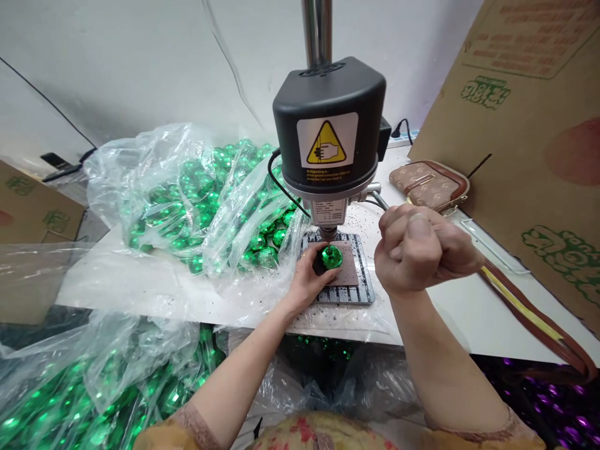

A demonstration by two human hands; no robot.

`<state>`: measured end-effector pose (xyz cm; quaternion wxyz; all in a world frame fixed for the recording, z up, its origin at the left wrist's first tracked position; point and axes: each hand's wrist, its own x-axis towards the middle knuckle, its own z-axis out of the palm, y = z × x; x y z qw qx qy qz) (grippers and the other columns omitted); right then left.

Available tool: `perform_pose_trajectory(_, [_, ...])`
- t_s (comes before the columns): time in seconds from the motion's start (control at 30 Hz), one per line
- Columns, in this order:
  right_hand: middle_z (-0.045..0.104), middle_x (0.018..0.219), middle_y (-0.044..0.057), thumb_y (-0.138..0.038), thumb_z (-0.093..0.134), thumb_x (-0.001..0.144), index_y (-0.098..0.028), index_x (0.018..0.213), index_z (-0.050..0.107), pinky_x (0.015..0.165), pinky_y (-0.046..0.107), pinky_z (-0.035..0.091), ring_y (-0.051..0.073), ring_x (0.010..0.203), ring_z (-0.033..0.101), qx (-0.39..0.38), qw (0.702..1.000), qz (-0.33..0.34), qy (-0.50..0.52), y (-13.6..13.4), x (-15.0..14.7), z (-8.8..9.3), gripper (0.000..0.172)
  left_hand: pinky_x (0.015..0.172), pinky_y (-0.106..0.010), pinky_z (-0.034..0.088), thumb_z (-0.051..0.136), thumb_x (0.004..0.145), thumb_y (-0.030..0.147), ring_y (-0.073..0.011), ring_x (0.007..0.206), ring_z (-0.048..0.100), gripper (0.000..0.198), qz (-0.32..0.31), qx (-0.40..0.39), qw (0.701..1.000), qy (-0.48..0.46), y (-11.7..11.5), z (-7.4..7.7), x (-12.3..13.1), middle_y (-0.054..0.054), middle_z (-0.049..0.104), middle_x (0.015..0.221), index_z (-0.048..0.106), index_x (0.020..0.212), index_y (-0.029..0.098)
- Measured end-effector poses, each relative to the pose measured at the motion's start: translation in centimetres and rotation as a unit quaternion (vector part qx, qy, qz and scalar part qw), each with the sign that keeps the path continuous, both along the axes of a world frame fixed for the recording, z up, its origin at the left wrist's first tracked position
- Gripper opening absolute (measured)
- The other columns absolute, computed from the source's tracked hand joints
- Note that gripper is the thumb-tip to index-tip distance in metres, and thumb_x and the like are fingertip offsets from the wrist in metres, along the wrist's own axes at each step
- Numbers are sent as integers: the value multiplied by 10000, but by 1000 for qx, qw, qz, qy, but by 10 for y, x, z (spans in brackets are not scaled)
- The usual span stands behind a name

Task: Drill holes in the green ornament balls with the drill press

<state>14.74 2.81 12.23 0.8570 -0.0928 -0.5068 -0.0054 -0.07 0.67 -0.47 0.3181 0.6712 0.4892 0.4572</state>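
A black bench drill press (pixel 328 119) stands in front of me, a yellow warning label on its head. Under its chuck (pixel 328 234), the bit meets the top of a shiny green faceted ball (pixel 332 257). My left hand (pixel 310 274) pinches that ball between thumb and fingers on a brown board (pixel 347 272), which lies on the slotted metal base (pixel 365 290). On the right, my right hand (pixel 417 247) is closed in a fist around the end of the drill press lever (pixel 380 199); the grip itself is hidden by my fingers.
Clear plastic bags of green balls (pixel 187 194) lie left on the white table (pixel 187 297), with another bag (pixel 117 387) below. A patterned purse (pixel 429 184) and a large carton (pixel 525 125) stand right. Purple shiny pieces (pixel 553 406) show lower right. Dark shavings surround the base.
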Motion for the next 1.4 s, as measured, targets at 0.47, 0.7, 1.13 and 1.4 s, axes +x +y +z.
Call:
perform_pose_trajectory(0.47, [278, 438, -75, -140, 601, 865, -218, 533, 291, 415, 290, 206, 69, 380, 298, -141, 988, 39, 53, -7, -7, 52, 461, 981, -437, 534, 785, 793, 289, -268, 1102, 666, 496, 56, 12, 998, 24, -3, 6, 5, -92, 698, 1183, 591, 1242, 210])
perform_pose_trajectory(0.7, [311, 461, -89, -105, 559, 884, -255, 590, 316, 435, 287, 232, 65, 394, 283, -119, 990, 71, 25, 0, -3, 62, 410, 789, -376, 595, 780, 790, 497, -255, 953, 707, 568, -15, 285, 946, 155, -91, -18, -11, -108, 707, 1079, 562, 1254, 253])
perform_pose_trajectory(1.13, [346, 446, -74, -144, 597, 881, -241, 566, 365, 421, 294, 229, 74, 386, 304, -111, 990, 80, 33, -1, -2, 60, 404, 659, -310, 579, 540, 942, 247, -192, 794, 705, 352, -215, 339, 873, 278, -122, -42, -43, -103, 741, 1157, 601, 1284, 303])
perform_pose_trajectory(1.4, [353, 438, -74, -160, 594, 877, -242, 553, 376, 437, 312, 245, 86, 382, 316, -133, 988, 61, 41, -2, -2, 58, 399, 923, -453, 528, 565, 807, 27, -308, 994, 661, 379, 150, 109, 929, 319, 39, 43, -85, -122, 677, 1031, 696, 1119, 198])
